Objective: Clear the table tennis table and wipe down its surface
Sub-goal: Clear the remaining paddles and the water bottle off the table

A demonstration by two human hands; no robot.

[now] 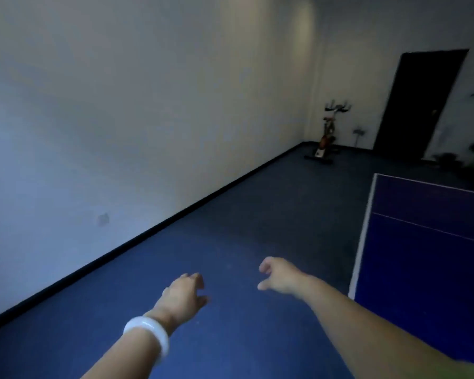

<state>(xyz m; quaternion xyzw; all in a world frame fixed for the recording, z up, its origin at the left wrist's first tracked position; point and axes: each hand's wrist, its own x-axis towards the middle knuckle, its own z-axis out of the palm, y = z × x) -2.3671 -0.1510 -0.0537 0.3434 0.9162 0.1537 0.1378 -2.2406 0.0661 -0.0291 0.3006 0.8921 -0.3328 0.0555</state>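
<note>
Both hands, left hand [185,295] and right hand [281,274], over floor [230,228], fingers loosely curled, empty; table [422,255] right.

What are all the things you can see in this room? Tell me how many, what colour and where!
table tennis table: one, blue with white lines, at the right; nothing seen on the part in view
exercise bike: one, dark with orange, far corner by the wall
door: one, dark, far right
plants: dark green, blurry, count unclear, beyond the table
floor: blue
wall: white, at the left
bracelet: one, white, on the left wrist
left hand: one, empty, above the floor
right hand: one, empty, loosely curled, beside the table
</note>
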